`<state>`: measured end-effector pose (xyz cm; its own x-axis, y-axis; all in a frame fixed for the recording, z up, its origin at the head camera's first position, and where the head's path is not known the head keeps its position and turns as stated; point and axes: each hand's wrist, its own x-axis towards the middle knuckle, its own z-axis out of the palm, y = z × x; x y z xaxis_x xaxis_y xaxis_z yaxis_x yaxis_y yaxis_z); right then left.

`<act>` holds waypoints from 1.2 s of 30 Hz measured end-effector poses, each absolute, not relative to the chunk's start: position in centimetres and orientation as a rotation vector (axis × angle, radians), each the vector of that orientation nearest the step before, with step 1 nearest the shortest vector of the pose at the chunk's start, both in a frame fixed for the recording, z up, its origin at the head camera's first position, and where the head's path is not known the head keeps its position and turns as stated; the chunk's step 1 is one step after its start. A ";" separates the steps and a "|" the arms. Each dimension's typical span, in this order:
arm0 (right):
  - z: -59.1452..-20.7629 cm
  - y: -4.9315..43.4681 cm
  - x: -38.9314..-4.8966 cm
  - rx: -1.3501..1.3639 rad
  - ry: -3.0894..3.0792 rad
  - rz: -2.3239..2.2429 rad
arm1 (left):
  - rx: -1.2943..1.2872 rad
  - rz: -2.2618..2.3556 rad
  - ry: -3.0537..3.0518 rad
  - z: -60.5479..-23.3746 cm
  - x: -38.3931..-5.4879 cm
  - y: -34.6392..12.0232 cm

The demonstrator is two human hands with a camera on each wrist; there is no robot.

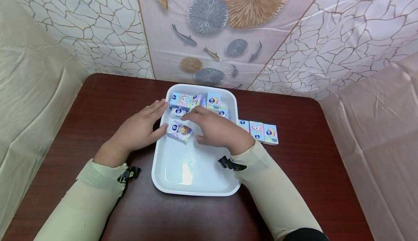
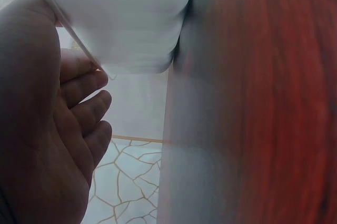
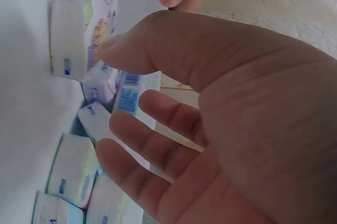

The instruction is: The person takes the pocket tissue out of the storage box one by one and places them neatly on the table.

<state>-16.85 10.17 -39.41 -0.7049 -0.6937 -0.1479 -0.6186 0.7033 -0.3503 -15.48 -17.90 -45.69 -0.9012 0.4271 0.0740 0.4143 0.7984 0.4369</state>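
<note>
A white tray (image 1: 199, 177) holds several small printed tissue packs, heaped toward its far end. My left hand (image 1: 138, 128) rests against the tray's left rim, fingers extended; the left wrist view shows the thumb side at the tray's edge (image 2: 121, 23). Over the tray hovers my right hand (image 1: 217, 128), its fingers loosely bent and the palm empty. Just left of it, one tissue pack (image 1: 179, 132) lies at an angle near the left wall. Another pack (image 1: 180, 101) sits at the far left corner, and a blue one (image 1: 213, 100) is farther right. My right hand partly hides some packs.
Outside the tray, a row of tissue packs (image 1: 257, 131) lies by its right side, partly behind the right forearm. The dark red-brown table (image 1: 107, 99) carries everything. A patterned cloth (image 1: 107, 27) hangs behind its far edge.
</note>
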 end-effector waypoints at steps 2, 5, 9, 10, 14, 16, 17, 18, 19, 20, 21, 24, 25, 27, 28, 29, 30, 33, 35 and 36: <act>-39.5 9.9 -17.0 -1.051 2.635 -0.388 | 0.692 0.708 2.956 -45.6 -15.5 -17.8; -39.8 9.6 -17.3 -1.055 2.622 -0.373 | 0.698 0.702 2.960 -45.6 -15.5 -17.7; -40.3 9.3 -17.7 -1.050 2.611 -0.354 | 0.696 0.706 2.959 -45.5 -15.5 -17.7; -40.4 9.3 -17.8 -1.048 2.608 -0.348 | 0.694 0.708 2.960 -45.5 -15.5 -17.6; -41.2 9.0 -18.2 -1.019 2.586 -0.314 | 0.692 0.707 2.960 -45.6 -15.5 -17.6; -41.5 8.8 -18.4 -0.991 2.563 -0.306 | 0.693 0.703 2.961 -45.6 -15.5 -17.6; -41.7 8.7 -18.4 -0.978 2.553 -0.302 | 0.695 0.702 2.962 -45.6 -15.5 -17.6; -41.8 8.6 -18.5 -0.967 2.546 -0.296 | 0.697 0.700 2.963 -45.6 -15.5 -17.6; -41.9 8.5 -18.5 -0.962 2.538 -0.292 | 0.699 0.698 2.964 -45.6 -15.5 -17.7; -42.0 8.4 -18.5 -0.958 2.533 -0.286 | 0.703 0.696 2.966 -45.6 -15.6 -17.7; -42.1 8.3 -18.5 -0.953 2.531 -0.277 | 0.705 0.695 2.968 -45.6 -15.6 -17.7; -42.2 8.0 -18.5 -0.956 2.533 -0.240 | 0.708 0.684 2.972 -45.6 -15.6 -17.7; -42.3 7.9 -18.5 -0.961 2.533 -0.227 | 0.708 0.683 2.972 -45.6 -15.6 -17.8; -42.3 7.7 -18.5 -0.957 2.534 -0.205 | 0.706 0.681 2.971 -45.6 -15.5 -17.8; -42.4 7.6 -18.5 -0.959 2.534 -0.196 | 0.706 0.681 2.970 -45.6 -15.5 -17.8; -42.4 7.5 -18.4 -0.961 2.535 -0.189 | 0.705 0.682 2.969 -45.6 -15.5 -17.9; -42.5 7.5 -18.4 -0.959 2.537 -0.186 | 0.705 0.682 2.968 -45.6 -15.5 -17.9; -42.7 7.4 -18.4 -0.962 2.546 -0.167 | 0.707 0.681 2.966 -45.6 -15.5 -17.9; -42.9 7.4 -18.4 -0.975 2.552 -0.147 | 0.706 0.679 2.968 -45.6 -15.5 -17.9; -42.9 7.4 -18.4 -0.981 2.554 -0.138 | 0.705 0.678 2.969 -45.7 -15.5 -17.9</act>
